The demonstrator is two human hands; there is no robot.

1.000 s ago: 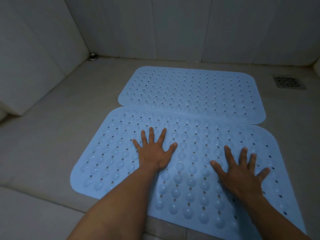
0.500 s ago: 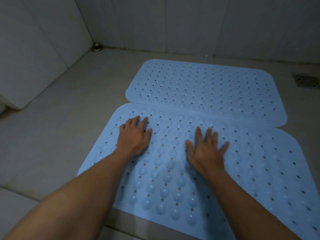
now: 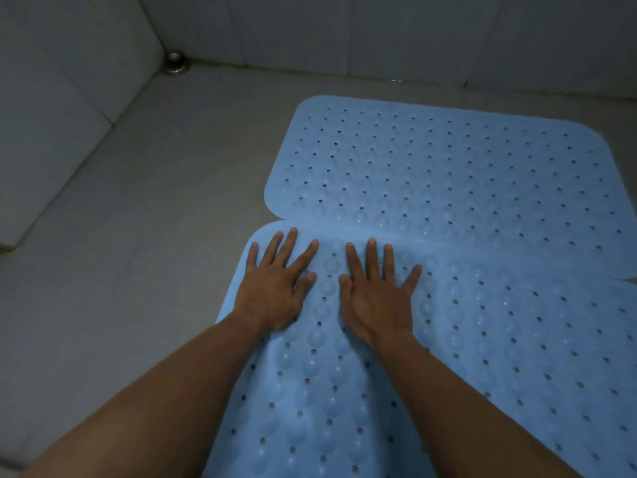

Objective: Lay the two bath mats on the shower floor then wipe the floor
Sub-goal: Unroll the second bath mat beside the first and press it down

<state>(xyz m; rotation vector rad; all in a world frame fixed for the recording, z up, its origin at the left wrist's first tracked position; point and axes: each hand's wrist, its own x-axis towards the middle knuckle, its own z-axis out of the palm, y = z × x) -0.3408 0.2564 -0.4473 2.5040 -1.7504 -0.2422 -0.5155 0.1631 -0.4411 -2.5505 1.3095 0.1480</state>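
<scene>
Two light blue perforated bath mats lie flat on the grey shower floor (image 3: pixel 144 257). The far mat (image 3: pixel 448 174) sits near the back wall, and the near mat (image 3: pixel 517 339) overlaps its front edge slightly. My left hand (image 3: pixel 275 288) presses flat on the near mat's far left corner, fingers spread. Beside it, a little to the right, my right hand (image 3: pixel 377 291) also presses flat on that mat, fingers straight. Neither hand holds anything.
Tiled walls close off the left side and the back. A small round metal fitting (image 3: pixel 175 62) sits in the back left corner of the floor. A raised ledge (image 3: pixel 13 236) juts out at the left. Bare floor stretches left of the mats.
Both hands have slid left and forward across the near mat to its far left corner and now lie close together. The view has shifted left, so the drain is out of sight.
</scene>
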